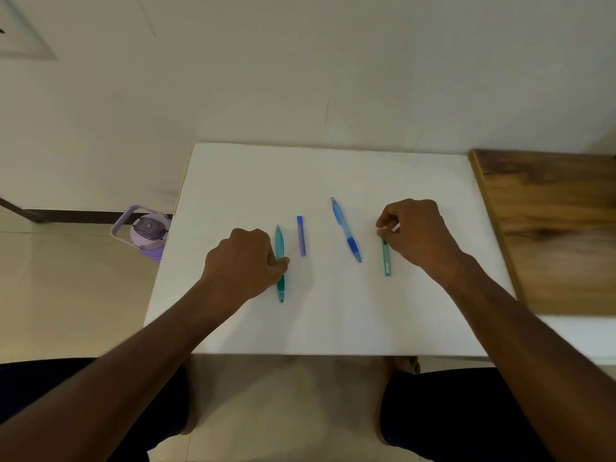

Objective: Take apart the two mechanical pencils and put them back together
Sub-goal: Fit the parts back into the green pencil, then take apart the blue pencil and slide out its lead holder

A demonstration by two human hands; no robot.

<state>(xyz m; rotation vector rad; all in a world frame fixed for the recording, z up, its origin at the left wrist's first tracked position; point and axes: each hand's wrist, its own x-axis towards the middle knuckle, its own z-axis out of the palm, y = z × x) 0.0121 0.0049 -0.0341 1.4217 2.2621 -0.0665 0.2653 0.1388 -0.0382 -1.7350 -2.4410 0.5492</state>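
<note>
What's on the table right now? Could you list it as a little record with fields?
surface: white table, wooden board at its right
left hand: fingers curled onto the green mechanical pencil, which lies flat
right hand: pinches the far end of the green lead case
untouched: blue lead case, blue mechanical pencil
pencils: both look whole
floor: purple water bottle left of the table

The left hand (245, 261) covers the middle of the green pencil (279, 241). The right hand (416, 233) hides the far end of the green lead case (387, 260), whose print is too small to read.
</note>
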